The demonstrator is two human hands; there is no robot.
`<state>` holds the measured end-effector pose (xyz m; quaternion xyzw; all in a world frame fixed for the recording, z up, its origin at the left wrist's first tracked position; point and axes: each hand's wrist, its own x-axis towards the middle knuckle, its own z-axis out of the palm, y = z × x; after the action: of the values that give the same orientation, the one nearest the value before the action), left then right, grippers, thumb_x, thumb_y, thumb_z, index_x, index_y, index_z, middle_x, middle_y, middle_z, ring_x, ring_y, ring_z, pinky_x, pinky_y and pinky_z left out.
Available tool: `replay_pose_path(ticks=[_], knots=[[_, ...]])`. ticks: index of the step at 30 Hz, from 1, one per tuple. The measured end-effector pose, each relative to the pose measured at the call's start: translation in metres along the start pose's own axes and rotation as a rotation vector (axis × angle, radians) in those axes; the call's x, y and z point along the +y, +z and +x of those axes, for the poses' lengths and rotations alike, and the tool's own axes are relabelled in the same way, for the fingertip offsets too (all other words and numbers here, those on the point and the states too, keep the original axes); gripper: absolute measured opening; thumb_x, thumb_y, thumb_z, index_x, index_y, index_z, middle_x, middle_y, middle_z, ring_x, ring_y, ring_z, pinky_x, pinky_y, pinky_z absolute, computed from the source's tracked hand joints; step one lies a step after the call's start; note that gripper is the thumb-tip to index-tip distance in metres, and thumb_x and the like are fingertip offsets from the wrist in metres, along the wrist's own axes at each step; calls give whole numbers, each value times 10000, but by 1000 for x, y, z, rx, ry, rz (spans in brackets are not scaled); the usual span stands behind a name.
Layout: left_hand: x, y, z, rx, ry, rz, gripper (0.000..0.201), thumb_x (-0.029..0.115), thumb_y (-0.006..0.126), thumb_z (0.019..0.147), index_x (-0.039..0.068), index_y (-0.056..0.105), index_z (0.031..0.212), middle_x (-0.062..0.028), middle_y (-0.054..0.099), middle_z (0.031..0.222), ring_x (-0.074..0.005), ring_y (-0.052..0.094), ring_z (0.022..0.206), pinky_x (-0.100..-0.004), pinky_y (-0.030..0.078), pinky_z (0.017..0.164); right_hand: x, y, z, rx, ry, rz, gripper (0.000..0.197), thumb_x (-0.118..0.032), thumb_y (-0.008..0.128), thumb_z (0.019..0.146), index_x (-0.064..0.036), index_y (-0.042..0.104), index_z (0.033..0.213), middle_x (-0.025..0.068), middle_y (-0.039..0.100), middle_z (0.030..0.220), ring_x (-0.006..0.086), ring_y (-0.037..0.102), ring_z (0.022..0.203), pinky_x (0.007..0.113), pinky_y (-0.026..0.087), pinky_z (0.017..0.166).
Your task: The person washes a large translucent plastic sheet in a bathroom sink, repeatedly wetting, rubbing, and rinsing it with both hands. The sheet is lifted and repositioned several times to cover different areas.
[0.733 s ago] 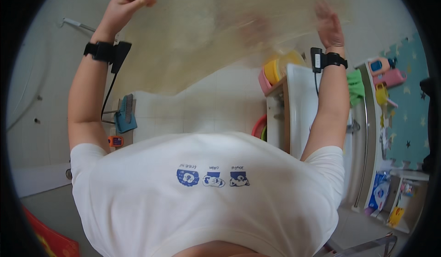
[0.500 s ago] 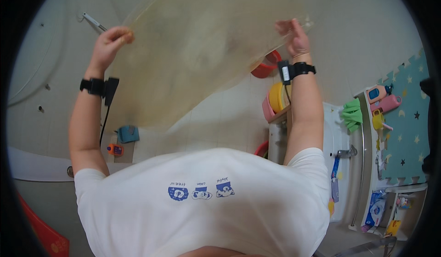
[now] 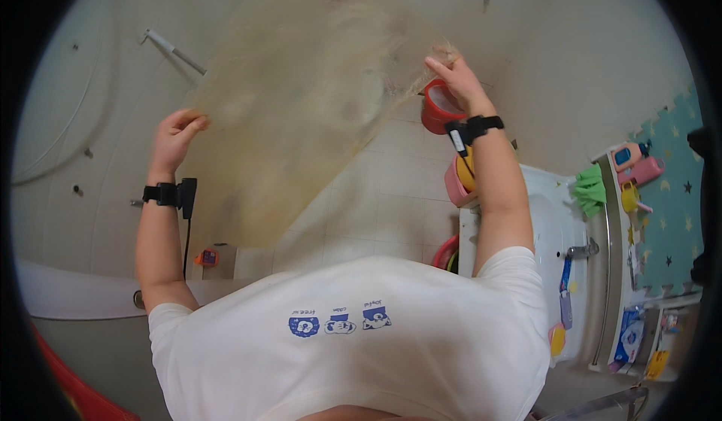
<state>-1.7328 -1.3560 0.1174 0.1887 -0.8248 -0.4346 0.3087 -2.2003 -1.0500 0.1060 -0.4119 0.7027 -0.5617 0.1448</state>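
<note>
A large see-through, yellowish plastic sheet (image 3: 301, 97) hangs spread out between my hands, its lower corner drooping toward the tiled floor. My left hand (image 3: 177, 136) pinches its left edge between thumb and fingers. At the sheet's right edge, where the plastic looks crumpled, my right hand (image 3: 453, 75) is closed on it. Both wrists wear black straps with a small device. The sheet's far end runs out of the picture at the top.
Beyond my right hand is a red bucket (image 3: 435, 116), with a pink basin (image 3: 456, 186) nearer. At right stand a white sink (image 3: 545, 203) with a tap (image 3: 583, 250), a green cloth (image 3: 589, 191) and a shelf holding bottles. An orange bottle (image 3: 206, 258) sits low at left.
My left hand has come lower and a little right. My right hand has shifted left and slightly down, and the sheet moved with them, covering the blue item at lower left.
</note>
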Motion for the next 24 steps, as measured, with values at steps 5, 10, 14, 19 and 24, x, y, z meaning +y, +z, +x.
replay_pose_path(ticks=[5,10,14,19,24], knots=[[-9,14,-9,-58,23,69,102,73,660,843,-9,671,902,-55,678,847,-135,626,810,-282,491,746,-27,5,21,71,-325,-824,992,-400,810,679,-153,274,1476,172,459,1388,353,464,1249,434,401,1025],[-21,22,-11,-139,99,195,118,78,678,827,-1,687,913,-55,673,862,-139,626,816,-280,495,743,-49,49,50,-582,-188,-609,868,-337,797,698,-152,382,1438,102,457,1423,277,477,1258,377,396,1030],[-41,18,-16,-112,11,80,141,98,683,837,-7,689,932,-45,675,864,-131,625,824,-276,492,748,-30,74,47,-639,-89,-207,610,-273,748,768,-106,541,1317,65,571,1299,221,524,1197,341,425,985],[-58,11,-22,-136,-116,83,162,136,691,847,1,689,936,-37,679,873,-114,613,832,-270,484,765,-14,100,46,-708,93,24,304,-209,674,863,-11,671,1094,82,698,1021,174,644,941,310,483,881],[-81,0,-27,-112,-243,192,173,164,701,849,12,679,926,-21,672,862,-101,600,826,-265,481,768,-30,124,52,-657,-132,-74,206,-172,615,921,1,682,1009,78,698,890,141,649,816,277,517,773]])
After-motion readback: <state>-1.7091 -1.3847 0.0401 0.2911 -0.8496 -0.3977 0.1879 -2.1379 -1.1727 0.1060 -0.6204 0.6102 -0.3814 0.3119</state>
